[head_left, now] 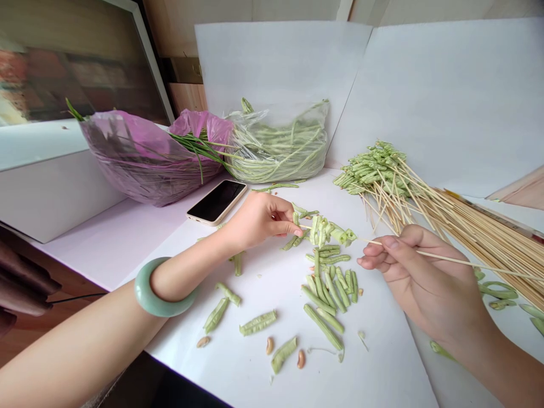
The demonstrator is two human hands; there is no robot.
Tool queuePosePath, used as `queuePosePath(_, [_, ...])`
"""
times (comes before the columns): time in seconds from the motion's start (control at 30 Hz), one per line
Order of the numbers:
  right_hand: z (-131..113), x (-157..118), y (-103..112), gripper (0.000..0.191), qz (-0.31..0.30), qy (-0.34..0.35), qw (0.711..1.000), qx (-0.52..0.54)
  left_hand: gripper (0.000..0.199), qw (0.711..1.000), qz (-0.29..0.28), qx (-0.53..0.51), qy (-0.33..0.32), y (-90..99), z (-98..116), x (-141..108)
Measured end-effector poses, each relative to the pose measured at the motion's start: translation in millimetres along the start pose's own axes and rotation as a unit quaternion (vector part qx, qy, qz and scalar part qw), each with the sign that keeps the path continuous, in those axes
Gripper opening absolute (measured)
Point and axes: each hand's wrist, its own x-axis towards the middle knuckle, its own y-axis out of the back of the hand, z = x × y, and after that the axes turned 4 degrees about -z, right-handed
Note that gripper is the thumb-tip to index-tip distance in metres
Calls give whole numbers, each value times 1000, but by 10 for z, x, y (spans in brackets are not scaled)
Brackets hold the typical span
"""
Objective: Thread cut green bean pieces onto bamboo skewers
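A bamboo skewer [450,259] is pinched between the thumb and fingers of my right hand [425,277]. Several pieces of green bean [327,231] are threaded along its far end. At the skewer's tip, the fingers of my left hand [267,218] close on another green bean piece [296,217], partly hidden by the fingers. Below the hands, cut bean pieces [331,286] lie in a loose pile on the white table surface [204,362]. A jade-green bangle [153,289] circles my left wrist.
A purple bag [148,164] and a clear bag of long beans [284,147] stand at the back. A phone [217,201] lies before them. On the right are filled bean skewers [376,167] and a bundle of bare skewers [488,232]. Loose brown beans [301,358] lie in front.
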Motion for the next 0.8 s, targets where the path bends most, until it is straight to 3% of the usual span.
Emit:
queuePosePath(0.23, [26, 8, -11, 31, -13, -20, 1000, 14, 22, 1000, -9, 23, 0, -35, 35, -10])
queuePosePath(0.53, [49, -24, -3, 29, -39, -37, 998, 15, 23, 997, -65, 26, 27, -45, 81, -18])
queuePosePath(0.8, [79, -10, -33, 31, -44, -48, 998, 28, 28, 993, -100, -43, 53, -91, 64, -15])
